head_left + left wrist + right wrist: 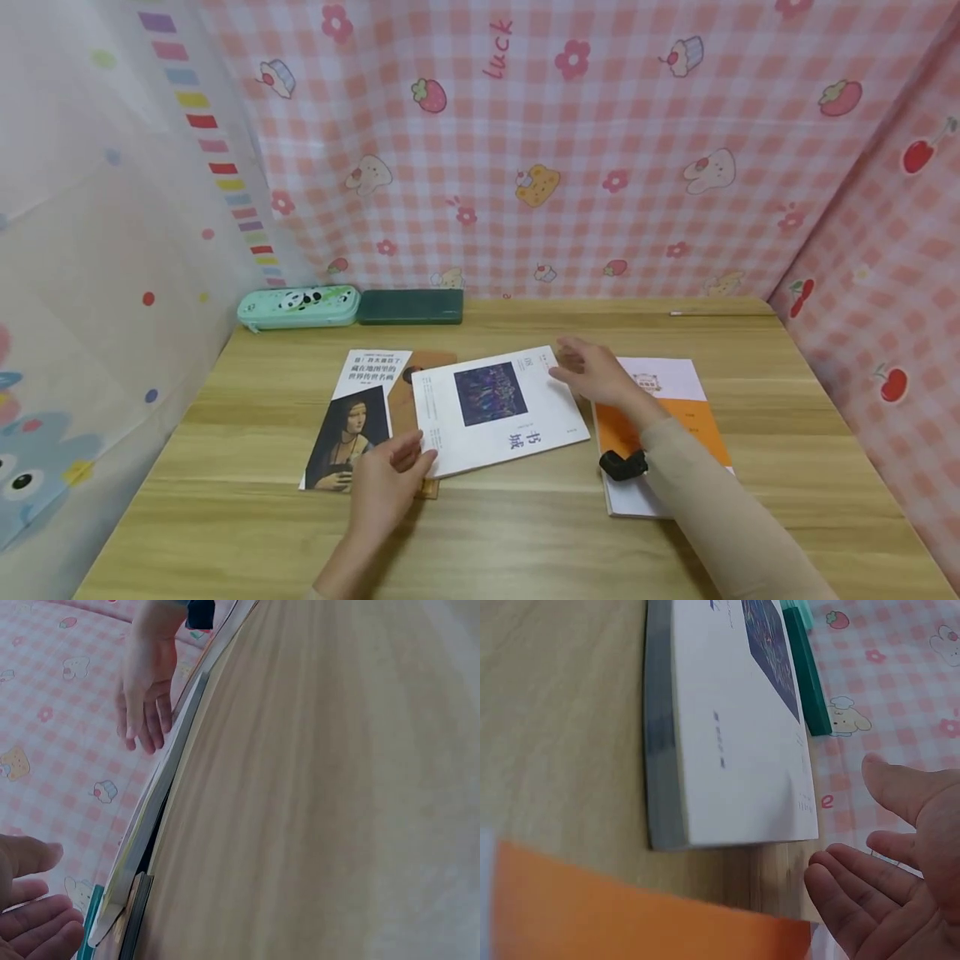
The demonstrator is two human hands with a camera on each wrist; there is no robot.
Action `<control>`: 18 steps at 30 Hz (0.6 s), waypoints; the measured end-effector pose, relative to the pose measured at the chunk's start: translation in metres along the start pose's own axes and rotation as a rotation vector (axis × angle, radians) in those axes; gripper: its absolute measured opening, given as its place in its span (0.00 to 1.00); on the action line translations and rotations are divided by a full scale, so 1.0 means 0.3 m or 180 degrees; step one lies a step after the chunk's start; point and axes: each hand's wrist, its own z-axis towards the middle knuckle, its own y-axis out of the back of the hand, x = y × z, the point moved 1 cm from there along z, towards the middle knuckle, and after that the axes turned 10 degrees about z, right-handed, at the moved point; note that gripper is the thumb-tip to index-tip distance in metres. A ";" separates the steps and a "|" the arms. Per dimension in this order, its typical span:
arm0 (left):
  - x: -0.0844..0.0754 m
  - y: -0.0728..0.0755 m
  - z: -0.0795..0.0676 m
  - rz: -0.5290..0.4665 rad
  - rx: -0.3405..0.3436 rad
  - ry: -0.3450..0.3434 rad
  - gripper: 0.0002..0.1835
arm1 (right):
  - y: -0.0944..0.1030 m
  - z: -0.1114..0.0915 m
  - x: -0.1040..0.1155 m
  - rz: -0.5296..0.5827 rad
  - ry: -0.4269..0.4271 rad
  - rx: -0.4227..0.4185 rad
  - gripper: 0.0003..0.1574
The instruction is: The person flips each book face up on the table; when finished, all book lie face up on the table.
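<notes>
A white book [495,396] with a dark square picture on its cover lies slanted in the middle of the table, its left side overlapping a brown book [429,360]. At its lower left corner is my left hand [386,479], fingers loosely bent and thumb apart. My right hand [596,379] hovers by the upper right corner; in the right wrist view its fingers [862,885] are spread, with a gap between them and the white book. Left of the brown book lies a book with a portrait cover [348,417]. An orange and white book [705,417] lies partly beneath my right forearm.
Along the back of the table stand a mint panda pencil case [300,307] and a dark green case [411,307]. A thin stick [720,314] lies at the back right. Checked pink cloth [480,142] hangs behind the table and at its right side.
</notes>
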 end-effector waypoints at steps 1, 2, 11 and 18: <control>0.001 0.001 0.004 0.0022 0.0017 -0.0024 0.17 | 0.002 -0.005 -0.001 -0.0008 0.0011 0.0010 0.41; 0.003 0.001 0.008 0.0042 0.0031 -0.0042 0.17 | 0.004 -0.009 -0.003 -0.0010 0.0009 0.0014 0.41; 0.012 0.000 0.070 0.0050 0.0130 0.0019 0.20 | 0.010 -0.058 0.001 -0.0028 0.0146 -0.0059 0.33; 0.030 0.004 0.145 -0.0089 0.0204 -0.0114 0.22 | 0.011 -0.094 0.010 -0.0183 0.0171 -0.0074 0.33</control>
